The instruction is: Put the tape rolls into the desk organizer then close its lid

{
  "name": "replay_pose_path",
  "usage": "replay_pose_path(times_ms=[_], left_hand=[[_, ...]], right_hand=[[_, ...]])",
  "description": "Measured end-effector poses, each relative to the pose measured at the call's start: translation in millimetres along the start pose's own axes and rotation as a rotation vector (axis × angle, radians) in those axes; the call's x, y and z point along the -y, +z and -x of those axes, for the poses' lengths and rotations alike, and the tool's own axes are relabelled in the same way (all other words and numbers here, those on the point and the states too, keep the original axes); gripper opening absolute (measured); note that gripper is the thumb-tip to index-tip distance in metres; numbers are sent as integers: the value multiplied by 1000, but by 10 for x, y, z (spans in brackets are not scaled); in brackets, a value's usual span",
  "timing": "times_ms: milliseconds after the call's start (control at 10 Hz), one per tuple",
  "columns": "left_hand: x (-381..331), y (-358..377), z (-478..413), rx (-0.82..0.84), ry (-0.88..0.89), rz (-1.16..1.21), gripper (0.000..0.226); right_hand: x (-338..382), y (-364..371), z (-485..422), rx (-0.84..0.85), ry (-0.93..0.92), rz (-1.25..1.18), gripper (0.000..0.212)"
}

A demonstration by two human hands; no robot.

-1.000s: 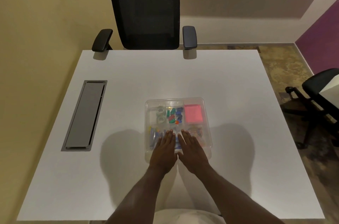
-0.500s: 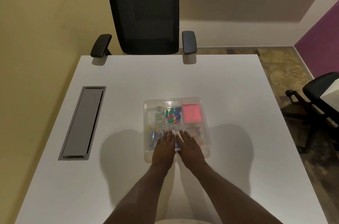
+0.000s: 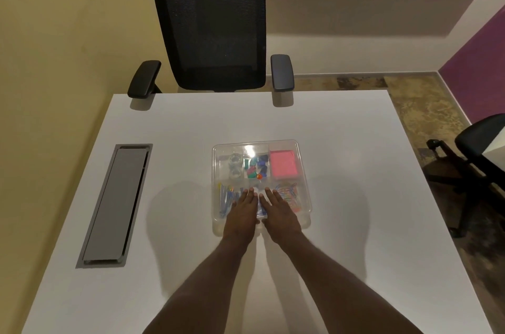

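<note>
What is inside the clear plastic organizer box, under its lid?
Through the clear plastic organizer box show two clear tape rolls, coloured clips, a pink notepad, and paperclips. Left hand and right hand cover the near middle.

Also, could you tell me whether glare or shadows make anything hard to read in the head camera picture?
Head view: a bright glare patch on the clear plastic organizer lid washes out its far edge; the two clear tape rolls beneath look faint; soft double shadows spread on the white table either side of the left hand and right hand; wide-angle bending curves the table's edges.
</note>
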State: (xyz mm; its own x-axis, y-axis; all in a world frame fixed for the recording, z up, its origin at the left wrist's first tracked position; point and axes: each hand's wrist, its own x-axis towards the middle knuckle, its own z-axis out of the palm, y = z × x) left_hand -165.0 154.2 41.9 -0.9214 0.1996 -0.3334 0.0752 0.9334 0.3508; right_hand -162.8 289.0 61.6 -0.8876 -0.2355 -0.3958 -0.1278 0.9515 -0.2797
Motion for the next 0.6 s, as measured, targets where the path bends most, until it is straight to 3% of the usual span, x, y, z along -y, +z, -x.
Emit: replay_pose_path(times_ms=[300, 400, 600], left_hand=[[37, -59, -24, -10, 35, 13, 74], [15, -103, 12, -16, 22, 26, 74], [41, -187, 198, -75, -25, 26, 71]], right_hand=[[-40, -53, -6, 34, -34, 73, 89], [-34, -110, 23, 41, -54, 62, 86], [23, -280, 119, -103, -86, 48, 69]])
